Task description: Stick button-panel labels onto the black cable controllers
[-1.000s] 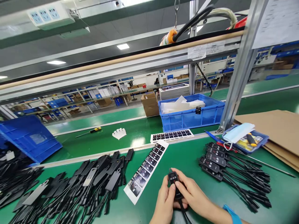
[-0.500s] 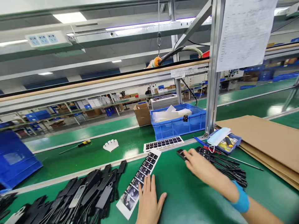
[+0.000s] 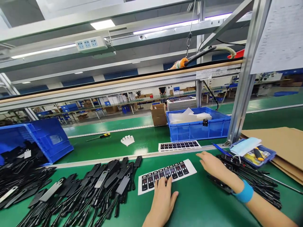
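Note:
A white sheet of black printed labels (image 3: 193, 166) lies slightly tilted on the green bench. My left hand (image 3: 162, 200) rests its fingertips on the sheet's lower edge, fingers apart. My right hand (image 3: 211, 165) hovers at the right, fingers stretched out to the left with nothing visible in them. Below its wrist is a black device (image 3: 221, 184), partly hidden by the forearm. Beside that forearm lies a pile of black corded devices (image 3: 259, 186). Left of the sheet spreads a larger heap of similar black devices with cords (image 3: 94, 186).
A second label sheet (image 3: 180, 145) lies along the metal strip, before a blue bin (image 3: 199, 130) of white sheets. Farther left are a white glove (image 3: 127, 140) and a screwdriver (image 3: 101, 136). A small blue tray (image 3: 267, 154) and cardboard (image 3: 284, 142) sit at right.
The label sheet has turned from steeply slanted to nearly level under my left hand. My right hand has let go of a black device, which now lies below the wrist. The view has swung left.

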A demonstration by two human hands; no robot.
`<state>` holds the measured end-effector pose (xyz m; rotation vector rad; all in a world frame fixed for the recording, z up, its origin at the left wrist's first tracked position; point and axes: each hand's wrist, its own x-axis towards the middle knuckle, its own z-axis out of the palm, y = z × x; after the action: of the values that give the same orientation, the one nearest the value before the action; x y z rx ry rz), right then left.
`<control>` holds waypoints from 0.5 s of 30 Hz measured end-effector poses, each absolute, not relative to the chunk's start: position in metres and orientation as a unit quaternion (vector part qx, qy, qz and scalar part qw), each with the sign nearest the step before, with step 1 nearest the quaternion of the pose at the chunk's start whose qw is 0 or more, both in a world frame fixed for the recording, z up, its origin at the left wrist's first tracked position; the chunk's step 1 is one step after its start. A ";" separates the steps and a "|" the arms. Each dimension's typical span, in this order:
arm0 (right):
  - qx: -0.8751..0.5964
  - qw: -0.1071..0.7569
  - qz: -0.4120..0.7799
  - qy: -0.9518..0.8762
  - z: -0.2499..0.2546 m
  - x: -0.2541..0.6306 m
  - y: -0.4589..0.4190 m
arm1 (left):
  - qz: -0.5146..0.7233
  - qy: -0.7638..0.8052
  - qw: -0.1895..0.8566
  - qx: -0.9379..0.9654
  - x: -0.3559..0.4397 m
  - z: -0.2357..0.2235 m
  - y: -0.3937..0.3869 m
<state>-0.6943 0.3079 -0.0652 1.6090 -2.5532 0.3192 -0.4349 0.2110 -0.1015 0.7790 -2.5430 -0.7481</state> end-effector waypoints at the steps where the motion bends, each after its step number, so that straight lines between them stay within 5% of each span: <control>1: 0.554 0.037 0.124 -0.823 -0.068 -0.686 0.296 | -0.255 -0.908 0.181 0.279 -0.435 -0.100 0.211; 11: 0.578 0.000 0.309 -0.755 -0.090 -0.666 0.271 | -0.188 -0.932 0.153 0.270 -0.433 -0.092 0.216; 15: 0.473 0.009 0.499 -0.726 -0.082 -0.674 0.292 | -0.155 -0.926 0.168 0.299 -0.429 -0.080 0.200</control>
<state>-0.6743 0.2922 -0.0816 1.4770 -2.2672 1.5600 -0.4292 0.1996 -0.0798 0.8505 -2.6355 -0.4415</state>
